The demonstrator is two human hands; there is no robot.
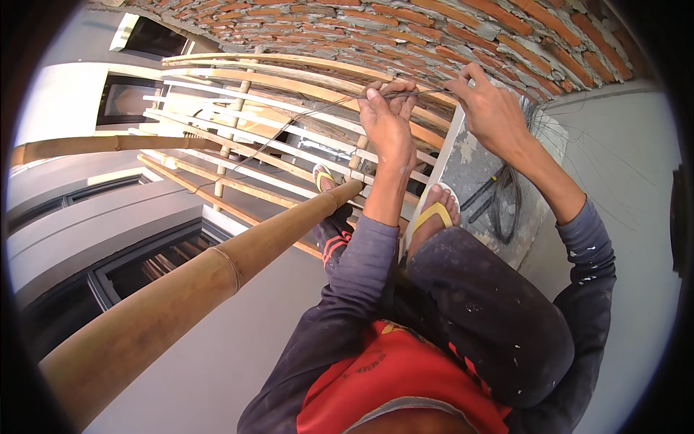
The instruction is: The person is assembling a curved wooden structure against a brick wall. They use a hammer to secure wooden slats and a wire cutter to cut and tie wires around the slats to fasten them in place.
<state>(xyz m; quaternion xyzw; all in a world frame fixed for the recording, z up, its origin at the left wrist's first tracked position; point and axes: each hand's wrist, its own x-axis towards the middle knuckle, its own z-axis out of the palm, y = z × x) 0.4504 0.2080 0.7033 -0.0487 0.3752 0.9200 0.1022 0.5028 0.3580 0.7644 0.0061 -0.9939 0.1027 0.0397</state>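
Note:
A thin dark wire [318, 110] runs between my hands and trails off down to the left across the wooden slats. My left hand [390, 119], palm turned up, has its fingers curled over the wire. Further right, my right hand [494, 110] pinches the wire between thumb and fingertips. Below my right forearm, a loose bundle of dark wire [510, 210] lies on a worn grey ledge [463, 170], its thin ends fanning out to the right. Beside the bundle rests a dark long-handled tool [478, 195] with a yellow spot; its kind is unclear.
A thick bamboo pole [210, 278] slants up from the lower left towards my feet. Wooden slats [289, 137] on bamboo crosspieces stretch left of my hands. A rough brick wall [405, 36] rises ahead. My sandalled foot [436, 210] stands at the ledge; dark-framed windows [137, 271] lie lower left.

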